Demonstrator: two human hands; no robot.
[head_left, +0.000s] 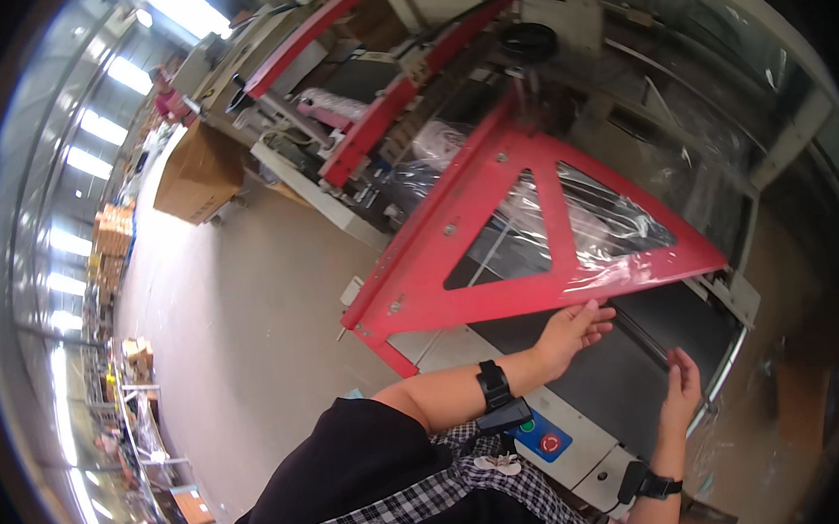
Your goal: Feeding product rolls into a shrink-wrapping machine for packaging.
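Hands at the red triangular frame

Left hand [575, 330], grip loose and open, touches thin clear plastic film [617, 228] under the painted steel triangle [495, 258]; right hand [682, 386], fingers spread, hovers over the matte black belt [625, 375], near right.

Clear plastic film [617, 223] (wrinkled, glossy) stretched under red triangular frame [457, 251], above belt.

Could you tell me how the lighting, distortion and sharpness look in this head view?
In the head view, fisheye bending curves the red triangular frame and the floor toward the dark rim; the ceiling lights blow out at the left; the clear plastic film shows glare; the left hand and right hand are fairly sharp.
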